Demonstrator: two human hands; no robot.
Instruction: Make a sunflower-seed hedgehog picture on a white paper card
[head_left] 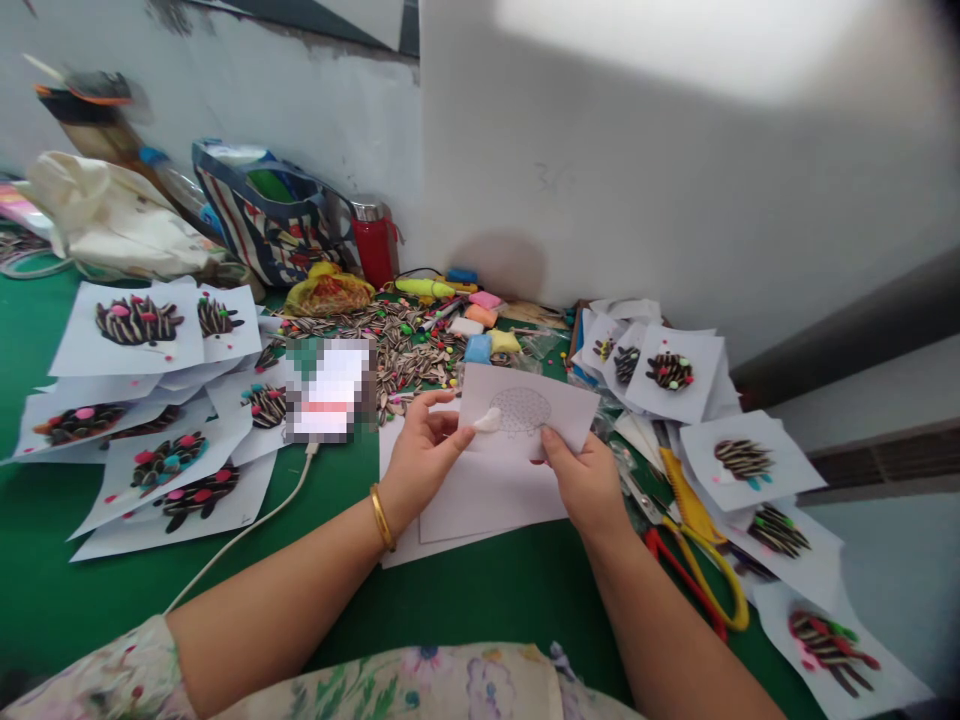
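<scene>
In front of me, tilted up, is a small white sheet of paper [574, 400] with a printed hedgehog-like outline filled with a scale pattern. A smooth white lump [489, 420], like soft modelling clay, lies on the outline's left end. My left hand [429, 455] is closed at the sheet's left edge, its thumb pressed against the lump and its fingers partly hidden by the paper. My right hand [589, 475] pinches the lower right corner, thumb in front. Beneath lie more white sheets [487, 500] on the green tabletop [337, 600].
Striped sunflower seeds [412, 360] and coloured clay blocks [478, 348] lie behind the hands. Finished seed-hedgehog pictures are piled left [176, 460] and right [750, 460]. Scissors [705, 570] rest by my right forearm. A phone [328, 390] with a cable, a red flask [373, 245] and a bag [277, 220] stand left.
</scene>
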